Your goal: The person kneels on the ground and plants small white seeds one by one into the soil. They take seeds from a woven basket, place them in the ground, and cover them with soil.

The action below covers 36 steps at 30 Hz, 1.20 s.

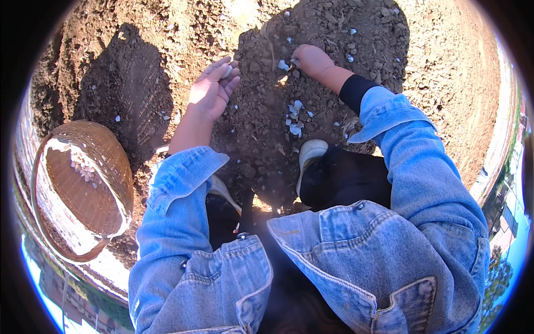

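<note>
My left hand point(213, 89) is turned palm up with its fingers curled. A whitish garlic clove point(227, 72) rests between its thumb and fingers. My right hand point(312, 60) is low over the tilled soil point(258, 100), its fingers pinched together and pointing left. Whatever those fingertips may hold is too small to tell. Close below them lies a pale piece of papery garlic skin point(283, 65). A small white clove point(289, 40) sits in the soil just above, and two more pale cloves point(353, 31) lie off to the right.
A wicker basket point(119, 154) with a hoop handle point(37, 200) stands at the left, several cloves point(85, 167) inside. Scraps of white garlic skin point(295, 119) lie between my hands and feet. My right shoe point(311, 156) and left shoe point(223, 190) are planted on the soil.
</note>
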Each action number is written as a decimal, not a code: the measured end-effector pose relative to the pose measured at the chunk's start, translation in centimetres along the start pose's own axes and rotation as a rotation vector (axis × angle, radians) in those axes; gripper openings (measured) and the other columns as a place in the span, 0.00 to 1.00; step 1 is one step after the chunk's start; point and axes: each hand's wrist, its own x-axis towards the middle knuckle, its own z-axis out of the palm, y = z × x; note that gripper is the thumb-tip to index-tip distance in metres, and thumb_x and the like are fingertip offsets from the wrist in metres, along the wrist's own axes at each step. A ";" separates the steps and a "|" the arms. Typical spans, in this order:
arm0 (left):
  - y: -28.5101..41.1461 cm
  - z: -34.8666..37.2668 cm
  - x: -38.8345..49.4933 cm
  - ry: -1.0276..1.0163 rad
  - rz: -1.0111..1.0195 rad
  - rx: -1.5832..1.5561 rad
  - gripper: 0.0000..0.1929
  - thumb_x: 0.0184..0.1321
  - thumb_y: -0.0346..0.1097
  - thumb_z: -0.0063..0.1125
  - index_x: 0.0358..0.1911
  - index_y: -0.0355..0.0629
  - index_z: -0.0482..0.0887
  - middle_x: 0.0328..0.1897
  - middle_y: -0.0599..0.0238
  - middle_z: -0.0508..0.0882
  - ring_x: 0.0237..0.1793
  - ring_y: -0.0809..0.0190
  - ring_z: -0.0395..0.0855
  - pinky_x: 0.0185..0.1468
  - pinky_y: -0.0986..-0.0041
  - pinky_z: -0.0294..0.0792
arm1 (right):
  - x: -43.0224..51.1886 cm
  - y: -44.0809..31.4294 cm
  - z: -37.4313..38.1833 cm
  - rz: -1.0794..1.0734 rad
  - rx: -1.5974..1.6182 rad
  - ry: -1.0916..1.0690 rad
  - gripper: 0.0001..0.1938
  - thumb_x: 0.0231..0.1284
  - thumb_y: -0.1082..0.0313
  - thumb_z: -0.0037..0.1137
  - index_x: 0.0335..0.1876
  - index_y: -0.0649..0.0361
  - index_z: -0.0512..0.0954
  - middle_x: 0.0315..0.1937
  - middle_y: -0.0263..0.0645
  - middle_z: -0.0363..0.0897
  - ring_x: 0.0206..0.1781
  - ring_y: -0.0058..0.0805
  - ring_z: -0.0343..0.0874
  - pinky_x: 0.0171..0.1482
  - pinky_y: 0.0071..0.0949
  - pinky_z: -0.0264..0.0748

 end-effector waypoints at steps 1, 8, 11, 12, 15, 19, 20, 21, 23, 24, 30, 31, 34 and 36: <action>-0.1 0.2 0.0 -0.018 -0.001 0.008 0.16 0.63 0.28 0.47 0.54 0.36 0.71 0.46 0.58 0.79 0.41 0.65 0.80 0.44 0.77 0.77 | 0.1 0.0 0.1 -0.072 -0.063 -0.021 0.07 0.48 0.69 0.56 0.33 0.60 0.80 0.33 0.45 0.78 0.40 0.41 0.78 0.43 0.34 0.76; -1.0 2.3 -0.7 -0.135 -0.024 0.031 0.17 0.64 0.27 0.45 0.56 0.33 0.68 0.51 0.56 0.78 0.48 0.62 0.79 0.48 0.78 0.75 | 0.5 -2.1 1.2 -0.256 -0.305 -0.096 0.06 0.49 0.73 0.52 0.32 0.59 0.80 0.36 0.46 0.77 0.40 0.41 0.80 0.40 0.34 0.78; -1.1 3.2 -1.2 -0.172 -0.039 0.138 0.19 0.65 0.28 0.44 0.59 0.33 0.66 0.55 0.54 0.75 0.54 0.62 0.76 0.50 0.81 0.75 | 0.5 -2.3 0.7 -0.246 -0.279 -0.092 0.07 0.50 0.72 0.53 0.33 0.59 0.81 0.35 0.45 0.78 0.40 0.40 0.80 0.40 0.34 0.77; -1.3 3.5 -1.3 -0.175 -0.039 0.163 0.19 0.64 0.28 0.46 0.59 0.33 0.66 0.56 0.55 0.75 0.54 0.62 0.76 0.50 0.82 0.75 | 0.7 -2.3 0.2 -0.231 -0.266 -0.121 0.07 0.50 0.71 0.53 0.34 0.59 0.81 0.35 0.45 0.78 0.40 0.39 0.80 0.40 0.35 0.77; -1.7 3.6 -1.5 -0.148 -0.050 0.201 0.20 0.63 0.29 0.50 0.58 0.34 0.67 0.55 0.57 0.76 0.53 0.64 0.77 0.48 0.85 0.75 | 1.3 -2.4 -2.4 0.002 -0.105 -0.297 0.08 0.50 0.70 0.53 0.36 0.58 0.80 0.34 0.44 0.80 0.40 0.38 0.80 0.40 0.36 0.77; -3.3 2.8 -2.5 -0.101 -0.072 0.218 0.17 0.62 0.30 0.52 0.55 0.37 0.72 0.51 0.60 0.79 0.50 0.66 0.79 0.43 0.87 0.75 | -2.3 -3.7 -5.9 -0.080 0.645 0.062 0.15 0.54 0.64 0.56 0.49 0.52 0.79 0.34 0.40 0.80 0.39 0.31 0.80 0.42 0.32 0.75; -3.5 2.9 -2.5 -0.100 -0.083 0.229 0.17 0.62 0.30 0.53 0.54 0.37 0.73 0.50 0.60 0.80 0.49 0.66 0.80 0.42 0.86 0.75 | -3.1 -4.4 -6.7 -0.093 0.657 0.036 0.15 0.54 0.64 0.57 0.49 0.52 0.78 0.34 0.40 0.80 0.39 0.31 0.80 0.43 0.31 0.75; -3.5 2.9 -2.6 -0.092 -0.093 0.247 0.17 0.62 0.30 0.53 0.54 0.37 0.73 0.50 0.61 0.80 0.48 0.66 0.80 0.42 0.86 0.75 | -3.9 -5.1 -7.4 -0.125 0.684 0.018 0.16 0.54 0.63 0.57 0.49 0.52 0.78 0.35 0.39 0.80 0.39 0.30 0.80 0.43 0.31 0.75; -3.7 3.5 -2.6 -0.126 -0.086 0.292 0.15 0.63 0.31 0.50 0.54 0.38 0.74 0.49 0.61 0.81 0.47 0.66 0.81 0.41 0.85 0.75 | -4.9 -6.3 -8.3 -0.210 0.713 0.000 0.15 0.54 0.62 0.57 0.49 0.52 0.79 0.36 0.38 0.80 0.37 0.31 0.79 0.44 0.30 0.74; -3.7 3.7 -2.7 -0.148 -0.086 0.306 0.15 0.64 0.31 0.49 0.54 0.38 0.74 0.48 0.61 0.81 0.46 0.65 0.81 0.41 0.84 0.75 | -5.0 -6.8 -8.6 -0.223 0.659 0.040 0.16 0.54 0.62 0.58 0.49 0.51 0.79 0.36 0.37 0.80 0.38 0.31 0.79 0.44 0.30 0.74; -4.7 4.3 -3.4 -0.105 -0.107 0.369 0.13 0.65 0.32 0.48 0.50 0.39 0.76 0.45 0.63 0.82 0.44 0.67 0.82 0.40 0.83 0.74 | -6.0 -7.7 -8.0 -0.037 0.940 -0.048 0.16 0.56 0.62 0.59 0.48 0.59 0.78 0.40 0.38 0.80 0.42 0.28 0.79 0.45 0.28 0.75; -5.2 4.2 -3.5 -0.089 -0.134 0.335 0.12 0.64 0.32 0.49 0.50 0.39 0.76 0.44 0.64 0.83 0.43 0.67 0.82 0.40 0.82 0.74 | -6.4 -7.7 -7.5 0.027 1.074 -0.099 0.17 0.56 0.63 0.59 0.49 0.62 0.77 0.41 0.39 0.80 0.43 0.28 0.79 0.44 0.27 0.75; -7.2 3.8 -3.7 -0.063 -0.200 0.363 0.12 0.64 0.33 0.51 0.48 0.39 0.77 0.42 0.65 0.83 0.42 0.68 0.82 0.41 0.82 0.74 | -7.5 -7.7 -5.8 0.322 1.307 -0.258 0.20 0.56 0.63 0.60 0.51 0.67 0.74 0.42 0.41 0.79 0.43 0.28 0.79 0.43 0.26 0.77; -8.5 3.3 -3.8 -0.097 -0.231 0.428 0.13 0.63 0.35 0.53 0.49 0.39 0.76 0.44 0.63 0.82 0.42 0.66 0.82 0.42 0.79 0.74 | -8.2 -7.3 -4.4 0.431 1.399 -0.334 0.22 0.55 0.63 0.60 0.53 0.68 0.72 0.42 0.42 0.79 0.44 0.28 0.79 0.41 0.26 0.77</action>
